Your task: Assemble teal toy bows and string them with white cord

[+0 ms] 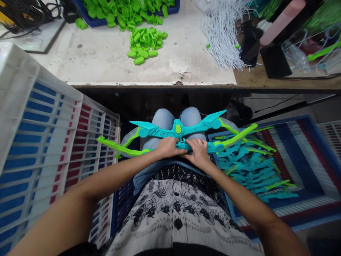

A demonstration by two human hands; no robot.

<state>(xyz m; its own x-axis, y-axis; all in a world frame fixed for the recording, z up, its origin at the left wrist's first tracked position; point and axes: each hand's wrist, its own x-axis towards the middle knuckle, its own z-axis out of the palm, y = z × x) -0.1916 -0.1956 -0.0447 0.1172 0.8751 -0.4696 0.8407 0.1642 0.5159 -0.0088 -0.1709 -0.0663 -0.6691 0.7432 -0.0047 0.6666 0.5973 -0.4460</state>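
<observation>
Across my lap lie turquoise and lime-green toy bow parts. Nearer to my waist, my left hand [169, 147] and my right hand [198, 150] are closed on the middle of a turquoise toy bow [217, 146] with long green arms spreading to both sides. Thumbs and fingertips meet near its centre, hiding much of that part. Just beyond my fingers, over my knees, a second turquoise bow piece [195, 129] with pointed ends carries a green block at its centre. Whether the two pieces are joined I cannot tell.
On the table [90, 64] ahead are loose green plastic pieces [146, 41], a blue bin [93, 22] of more, white strings [223, 32] and a black phone [276, 61]. A white crate [102, 113] stands left; a blue-rimmed crate [317, 142] right holds stacked turquoise bows [247, 167].
</observation>
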